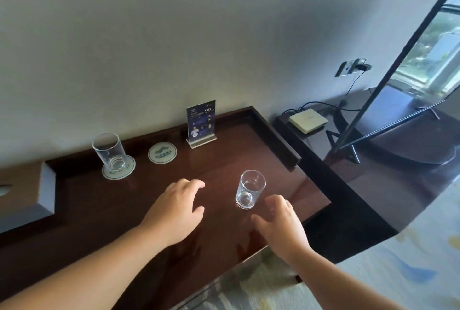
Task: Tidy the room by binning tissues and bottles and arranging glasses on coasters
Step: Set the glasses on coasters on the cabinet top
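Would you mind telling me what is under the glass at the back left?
A round white coaster lies under that glass. Its printed logo is mostly covered by the glass base.

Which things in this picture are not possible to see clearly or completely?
Head view only:
- Tissue box: cut off by the left edge.
- Card stand: its print is too small to read.
- Empty coaster: its logo text is too small to read.
- Bin, tissues and bottles: none in view.
- Right hand: contact with the loose glass is unclear.
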Tool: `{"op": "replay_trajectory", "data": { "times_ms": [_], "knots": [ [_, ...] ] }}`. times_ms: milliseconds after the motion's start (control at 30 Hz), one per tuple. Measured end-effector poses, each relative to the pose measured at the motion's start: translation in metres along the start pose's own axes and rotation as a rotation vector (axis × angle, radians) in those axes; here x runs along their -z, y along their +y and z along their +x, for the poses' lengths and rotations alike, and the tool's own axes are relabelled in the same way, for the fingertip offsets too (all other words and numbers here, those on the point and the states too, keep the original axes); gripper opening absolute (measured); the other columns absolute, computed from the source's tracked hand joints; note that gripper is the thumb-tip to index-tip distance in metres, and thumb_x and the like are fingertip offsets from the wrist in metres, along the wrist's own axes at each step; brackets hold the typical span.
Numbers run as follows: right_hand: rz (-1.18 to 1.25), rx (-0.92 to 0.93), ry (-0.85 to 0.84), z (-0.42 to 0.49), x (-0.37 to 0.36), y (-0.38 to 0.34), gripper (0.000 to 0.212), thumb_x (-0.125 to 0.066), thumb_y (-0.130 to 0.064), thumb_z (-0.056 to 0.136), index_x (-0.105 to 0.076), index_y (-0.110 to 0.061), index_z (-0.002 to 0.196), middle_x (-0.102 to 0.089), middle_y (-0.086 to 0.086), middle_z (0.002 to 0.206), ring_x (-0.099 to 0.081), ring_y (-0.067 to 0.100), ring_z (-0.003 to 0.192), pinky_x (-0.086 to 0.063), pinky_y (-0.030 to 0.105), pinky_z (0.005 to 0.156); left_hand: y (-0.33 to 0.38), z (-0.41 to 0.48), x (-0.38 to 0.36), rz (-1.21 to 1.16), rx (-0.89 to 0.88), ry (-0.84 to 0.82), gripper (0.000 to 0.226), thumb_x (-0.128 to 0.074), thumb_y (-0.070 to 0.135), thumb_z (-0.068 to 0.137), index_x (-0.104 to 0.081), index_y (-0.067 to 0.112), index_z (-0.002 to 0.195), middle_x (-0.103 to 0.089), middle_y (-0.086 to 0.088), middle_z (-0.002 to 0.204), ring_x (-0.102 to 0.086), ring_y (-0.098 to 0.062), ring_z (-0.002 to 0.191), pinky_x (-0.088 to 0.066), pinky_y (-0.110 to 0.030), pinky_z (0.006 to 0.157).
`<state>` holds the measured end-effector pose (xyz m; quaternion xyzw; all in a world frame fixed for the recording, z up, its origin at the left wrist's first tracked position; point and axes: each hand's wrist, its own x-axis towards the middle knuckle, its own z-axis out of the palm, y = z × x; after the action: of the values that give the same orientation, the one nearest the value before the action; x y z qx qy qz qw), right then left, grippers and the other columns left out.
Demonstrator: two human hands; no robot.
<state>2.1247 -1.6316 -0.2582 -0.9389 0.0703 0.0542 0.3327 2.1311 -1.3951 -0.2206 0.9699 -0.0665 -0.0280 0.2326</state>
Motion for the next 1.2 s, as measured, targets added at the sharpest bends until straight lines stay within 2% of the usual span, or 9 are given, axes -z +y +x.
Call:
{"op": "replay_trajectory", "data": {
  "times_ms": [133, 233, 334, 434, 567, 700, 934, 1067, 1201],
  "knots": [
    [0.081, -0.011, -0.029, 0.032, -0.003, 0.008, 0.08, -0.074, -0.05, 0.074, -0.034, -0.022, 0.138, -0.042, -0.004, 0.136, -0.047, 0.01, 0.119, -0.04, 0.024, 0.089, 0.007, -0.004, -0.014, 0.027, 0.058, -0.013, 0.044, -0.054, 0.032, 0.091, -0.04, 0.03, 0.133, -0.046, 0.009, 0.128, -0.041, -0.014, 0.122, -0.041, -0.029, 0.095],
    [0.179, 0.001, -0.074, 0.055, -0.011, 0.01, 0.098, -0.079, -0.05, 0.068, -0.024, -0.026, 0.146, -0.038, -0.004, 0.143, -0.044, 0.012, 0.126, -0.043, 0.031, 0.099, 0.006, -0.01, -0.022, 0.05, 0.12, -0.029, 0.045, -0.054, 0.033, 0.09, -0.039, 0.032, 0.133, -0.045, 0.01, 0.129, -0.041, -0.013, 0.122, -0.041, -0.029, 0.094],
    [0.278, 0.003, -0.145, 0.072, -0.023, 0.017, 0.104, -0.083, -0.047, 0.064, -0.021, -0.03, 0.147, -0.038, -0.006, 0.144, -0.048, 0.013, 0.124, -0.045, 0.037, 0.101, 0.003, -0.014, -0.027, 0.067, 0.181, -0.018, 0.045, -0.055, 0.033, 0.09, -0.04, 0.032, 0.133, -0.046, 0.01, 0.128, -0.042, -0.013, 0.121, -0.04, -0.028, 0.093],
    [0.353, 0.029, -0.188, 0.083, -0.031, 0.024, 0.098, -0.085, -0.044, 0.063, -0.027, -0.034, 0.142, -0.044, -0.009, 0.139, -0.051, 0.013, 0.121, -0.046, 0.038, 0.101, 0.0, -0.018, -0.029, 0.078, 0.233, -0.009, 0.045, -0.055, 0.033, 0.09, -0.04, 0.031, 0.133, -0.046, 0.009, 0.129, -0.041, -0.013, 0.122, -0.04, -0.029, 0.096],
    [0.397, 0.064, -0.218, 0.089, -0.034, 0.025, 0.073, -0.085, -0.037, 0.066, -0.04, -0.039, 0.123, -0.058, -0.016, 0.12, -0.057, 0.009, 0.109, -0.047, 0.03, 0.092, -0.001, -0.021, -0.031, 0.09, 0.278, -0.004, 0.046, -0.054, 0.033, 0.09, -0.04, 0.032, 0.133, -0.047, 0.009, 0.127, -0.042, -0.013, 0.121, -0.041, -0.029, 0.095],
    [0.412, 0.093, -0.251, 0.093, -0.032, 0.021, 0.061, -0.084, -0.034, 0.069, -0.045, -0.039, 0.116, -0.061, -0.019, 0.11, -0.06, 0.005, 0.102, -0.048, 0.028, 0.088, 0.0, -0.021, -0.029, 0.088, 0.317, 0.01, 0.045, -0.053, 0.033, 0.091, -0.039, 0.031, 0.134, -0.046, 0.01, 0.13, -0.041, -0.013, 0.123, -0.041, -0.03, 0.096],
    [0.359, 0.183, -0.327, 0.107, -0.031, -0.025, 0.066, -0.08, -0.045, 0.063, -0.045, -0.041, 0.119, -0.062, -0.017, 0.112, -0.063, 0.007, 0.1, -0.055, 0.037, 0.086, -0.011, -0.018, -0.001, 0.083, 0.345, 0.082, 0.045, -0.053, 0.034, 0.091, -0.038, 0.032, 0.134, -0.046, 0.011, 0.129, -0.042, -0.012, 0.122, -0.042, -0.029, 0.095],
    [0.333, 0.235, -0.363, 0.115, -0.041, -0.067, 0.066, -0.081, -0.04, 0.067, -0.044, -0.038, 0.121, -0.058, -0.018, 0.118, -0.06, 0.007, 0.105, -0.053, 0.037, 0.09, -0.028, -0.017, 0.021, 0.072, 0.362, 0.125, 0.046, -0.052, 0.034, 0.092, -0.037, 0.032, 0.135, -0.045, 0.01, 0.13, -0.042, -0.012, 0.121, -0.042, -0.029, 0.095],
    [0.343, 0.27, -0.386, 0.126, -0.061, -0.11, 0.064, -0.081, -0.038, 0.066, -0.045, -0.04, 0.119, -0.06, -0.019, 0.113, -0.062, 0.006, 0.102, -0.054, 0.034, 0.086, -0.059, -0.011, 0.042, 0.056, 0.358, 0.151, 0.047, -0.053, 0.034, 0.092, -0.037, 0.031, 0.135, -0.044, 0.011, 0.133, -0.04, -0.012, 0.124, -0.041, -0.032, 0.099]
  ]
}}
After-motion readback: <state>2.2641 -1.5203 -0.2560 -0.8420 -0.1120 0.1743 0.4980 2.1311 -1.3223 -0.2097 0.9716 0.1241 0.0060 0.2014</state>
